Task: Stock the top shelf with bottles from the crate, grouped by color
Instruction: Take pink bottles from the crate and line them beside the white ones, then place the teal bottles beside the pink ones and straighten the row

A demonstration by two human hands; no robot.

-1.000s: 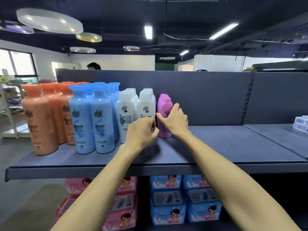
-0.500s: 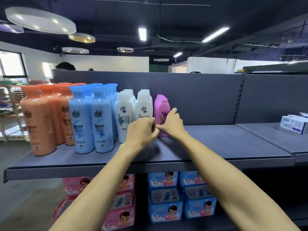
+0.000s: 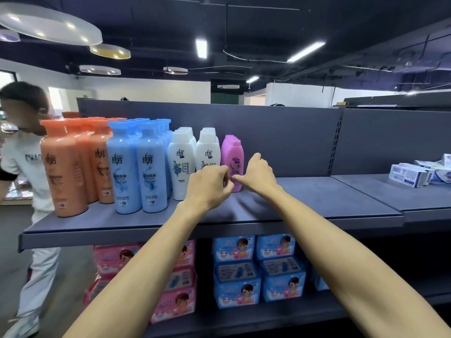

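Note:
The grey top shelf point(image 3: 305, 201) carries rows of bottles grouped by colour: orange bottles point(image 3: 66, 167) at the left, then blue bottles point(image 3: 136, 167), white bottles point(image 3: 181, 162) and a row of pink bottles point(image 3: 231, 154). My left hand point(image 3: 210, 185) is curled into a loose fist in front of the right white bottle and holds nothing. My right hand point(image 3: 256, 174) sits just right of the front pink bottle, its thumb stretched left across the bottle's lower part and its fingers off the bottle. The crate is out of view.
To the right of the pink bottles the shelf is bare up to small white and blue boxes point(image 3: 415, 174) on the neighbouring shelf. Pink packs point(image 3: 170, 289) and blue packs point(image 3: 258, 269) fill the lower shelf. A person in white point(image 3: 26, 167) walks past at the left.
My right hand has come off the front pink bottle and slid down to its right. The left hand stays curled. A person has walked into view at the left.

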